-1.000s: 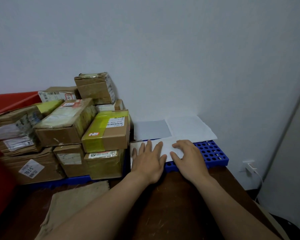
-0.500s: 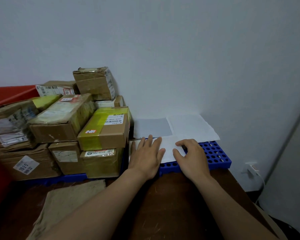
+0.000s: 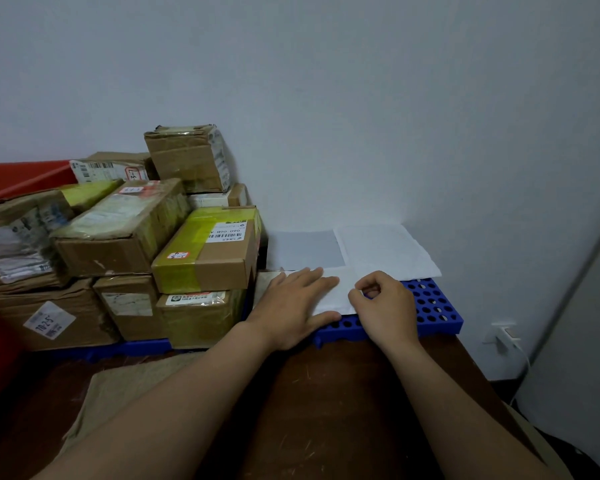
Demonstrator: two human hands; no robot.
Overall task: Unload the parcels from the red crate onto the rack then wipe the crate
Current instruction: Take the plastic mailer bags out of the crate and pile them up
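On blue rack (image 3: 433, 306), left hand (image 3: 291, 306) flat, right hand (image 3: 385, 306) pinching white parcel (image 3: 342, 296)

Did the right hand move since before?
Yes: the right hand barely shifted along the blue rack, but its fingers curled back toward the rack's front edge, pinching the white parcel.

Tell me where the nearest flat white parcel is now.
The nearest flat white parcel lies centre-right in the head view on the blue rack, under the left hand, right of the stacked cardboard boxes.

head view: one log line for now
left hand flat on white parcel | right hand pinches its edge | parcel on blue rack | stacked boxes beside
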